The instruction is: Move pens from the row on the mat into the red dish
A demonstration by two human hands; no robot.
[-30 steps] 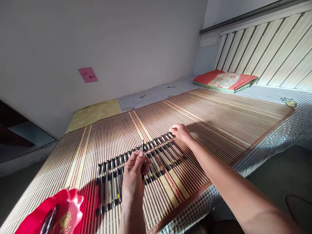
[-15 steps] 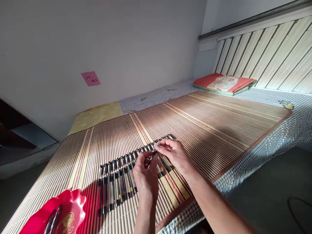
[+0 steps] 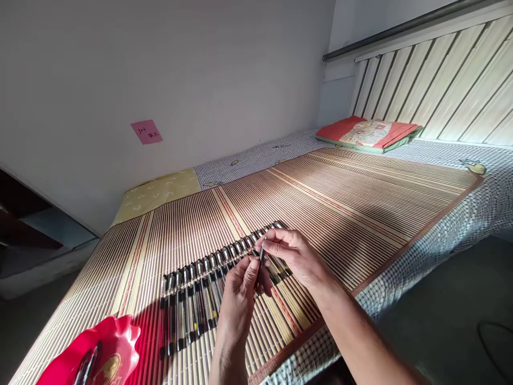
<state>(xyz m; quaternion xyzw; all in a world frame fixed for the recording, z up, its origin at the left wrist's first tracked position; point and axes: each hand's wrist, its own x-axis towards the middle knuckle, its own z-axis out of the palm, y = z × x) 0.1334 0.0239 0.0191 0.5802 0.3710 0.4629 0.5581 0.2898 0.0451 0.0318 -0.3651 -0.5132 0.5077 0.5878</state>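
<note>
My left hand (image 3: 236,291) is closed around a slim dark pen (image 3: 262,254), held tilted above the mat. At its upper end, the fingertips of my right hand (image 3: 294,255) pinch it; the fingers hide much of the pen. Beneath and to the left of my hands lies a row of pens (image 3: 190,315), side by side, with clear barrels and black ends. A row of short black pieces that look like pen caps (image 3: 206,264) runs along their far ends. My hands cover part of both rows.
A red scalloped tray (image 3: 130,347) at lower left holds a few pens (image 3: 88,363). The slatted bamboo mat (image 3: 340,198) covers the bed. A folded red and floral cloth (image 3: 368,133) lies by the white headboard (image 3: 436,80). A pink note (image 3: 146,132) is on the wall.
The pen in my hands has turned more upright. My left hand has shifted slightly down, its thumb now along the pen, and my right fingers hold the top end.
</note>
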